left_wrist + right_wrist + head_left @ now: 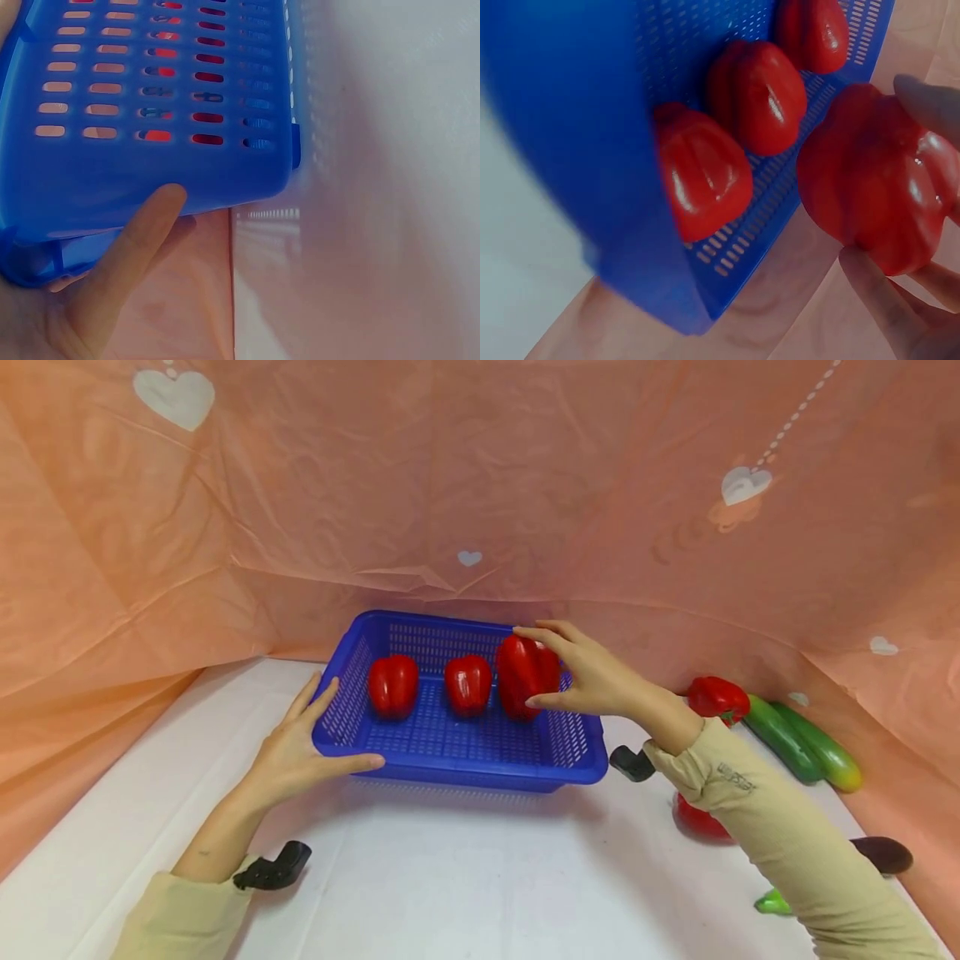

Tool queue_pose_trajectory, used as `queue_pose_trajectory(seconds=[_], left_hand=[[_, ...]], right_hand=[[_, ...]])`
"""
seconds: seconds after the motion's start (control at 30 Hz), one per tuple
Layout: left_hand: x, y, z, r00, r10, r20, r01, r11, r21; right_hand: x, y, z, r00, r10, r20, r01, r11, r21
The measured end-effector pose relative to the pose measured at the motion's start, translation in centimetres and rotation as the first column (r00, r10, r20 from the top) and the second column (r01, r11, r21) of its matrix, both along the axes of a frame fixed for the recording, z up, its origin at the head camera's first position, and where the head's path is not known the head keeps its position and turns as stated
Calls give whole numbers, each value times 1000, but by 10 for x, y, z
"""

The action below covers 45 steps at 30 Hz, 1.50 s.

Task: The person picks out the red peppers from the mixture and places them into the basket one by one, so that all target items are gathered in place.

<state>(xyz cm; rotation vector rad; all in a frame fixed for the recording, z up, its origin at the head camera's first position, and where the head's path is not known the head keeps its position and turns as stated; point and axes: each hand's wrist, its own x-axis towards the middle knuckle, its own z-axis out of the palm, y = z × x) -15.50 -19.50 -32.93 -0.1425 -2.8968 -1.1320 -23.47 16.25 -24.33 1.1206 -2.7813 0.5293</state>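
A red bell pepper (877,176) is held between the thumb and fingers of my right hand (600,681), above the right end of a blue plastic basket (465,772). Inside the basket are three more red bell peppers, seen in the right wrist view: a nearer pepper (705,176), a middle pepper (757,97) and a farther pepper (814,34). My left hand (300,747) touches the basket's left front corner with thumb and fingers spread. In the left wrist view its thumb (139,236) lies against the slotted outer wall, while its other fingers are mostly out of sight.
At the right lie a red bell pepper (717,697), green cucumber-like vegetables (795,743), another red pepper (697,822), an eggplant (885,854) and a green vegetable tip (772,903), some partly behind my right sleeve. An orange cloth (480,485) hangs behind the white table (450,877).
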Motion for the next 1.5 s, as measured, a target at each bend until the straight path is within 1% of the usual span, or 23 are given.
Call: queue_pose_trajectory(seconds=[0.23,0.47,0.7,0.9,1.1,1.3,1.5], left_hand=[[-1,0,1,1000,0,-5,0,1000,1],[-1,2,2,1000,4,-3,-4,1000,-2],[0,4,3,1000,8,4,-8,1000,12],[0,4,4,1000,14,-2,-14,1000,14],[0,4,4,1000,17,2,-17,1000,19],[0,4,4,1000,15,-14,-15,1000,14],[4,4,3,1000,21,-6,-21,1000,1]], right_hand=[[-5,-13,1,1000,14,10,-14,1000,-14],[-9,-29,-2,998,17,58,-15,1000,-23],[-14,-45,-3,995,46,84,-45,999,-24],[-19,-59,-8,992,68,105,-68,998,-6],[-21,-69,-10,990,71,118,-75,997,24],[-23,-78,-16,984,106,145,-112,993,31],[-24,-89,-22,975,121,187,-138,987,82]])
